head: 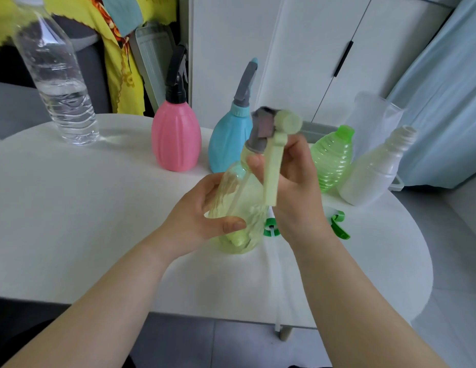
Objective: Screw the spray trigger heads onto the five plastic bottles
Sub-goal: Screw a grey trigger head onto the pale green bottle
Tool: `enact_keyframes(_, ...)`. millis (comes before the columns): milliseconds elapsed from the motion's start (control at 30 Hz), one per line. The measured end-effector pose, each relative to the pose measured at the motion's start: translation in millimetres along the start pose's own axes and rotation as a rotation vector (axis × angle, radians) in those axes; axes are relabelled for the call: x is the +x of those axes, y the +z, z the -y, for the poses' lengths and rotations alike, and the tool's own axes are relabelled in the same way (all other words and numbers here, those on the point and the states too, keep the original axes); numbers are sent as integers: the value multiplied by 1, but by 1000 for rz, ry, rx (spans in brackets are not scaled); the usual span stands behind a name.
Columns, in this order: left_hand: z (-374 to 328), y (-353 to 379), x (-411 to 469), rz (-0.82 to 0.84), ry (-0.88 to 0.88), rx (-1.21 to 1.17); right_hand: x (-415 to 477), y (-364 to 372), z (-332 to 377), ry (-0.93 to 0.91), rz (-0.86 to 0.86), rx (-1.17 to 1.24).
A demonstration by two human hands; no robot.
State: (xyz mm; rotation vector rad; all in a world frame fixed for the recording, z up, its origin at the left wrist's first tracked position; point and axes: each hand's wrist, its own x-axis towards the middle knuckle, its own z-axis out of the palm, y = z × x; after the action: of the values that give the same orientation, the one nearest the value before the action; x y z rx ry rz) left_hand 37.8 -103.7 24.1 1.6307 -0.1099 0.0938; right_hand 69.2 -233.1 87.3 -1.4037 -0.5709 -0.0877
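Observation:
A translucent yellow-green bottle [239, 208] is held tilted over the white table [72, 221], my left hand [194, 221] wrapped around its body. My right hand [295, 187] grips the grey and pale-green trigger head [271, 134] at the bottle's neck. Behind stand a pink bottle [175, 139] with a black trigger head and a blue bottle [228, 144] with a grey trigger head. To the right, a green ribbed bottle [332, 160] and a white bottle [375, 171] lean without heads. A green and white trigger head [337, 224] lies on the table, partly hidden by my right wrist.
A clear water bottle [58, 83] stands at the table's back left. A clear plastic jug [372, 120] sits behind the white bottle. White cabinet doors and a light-blue curtain are beyond the table. The table's curved front edge is close to my forearms.

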Motion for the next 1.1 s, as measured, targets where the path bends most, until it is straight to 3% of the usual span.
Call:
enact_keyframes(233,0,0,0,-3,5,-1,-2,-2,4,-14,150,-260)
enact_keyframes(433,3,-1,1,3,-16,-22,0,-14,11,127,312,39)
enact_keyframes(567,3,0,1,6,3,-16,4,-9,7,83,178,37)
enact_keyframes(700,2,0,1,17,5,13,3,2,-1,-2,4,-170)
enact_keyframes(833,2,1,0,-8,7,-3,1,2,1,-18,99,-296)
enact_keyframes(967,1,2,0,-13,23,-2,-2,-9,9,70,271,-91)
enact_keyframes(1100,1,1,0,10,14,-15,-1,-12,13,87,218,-44)
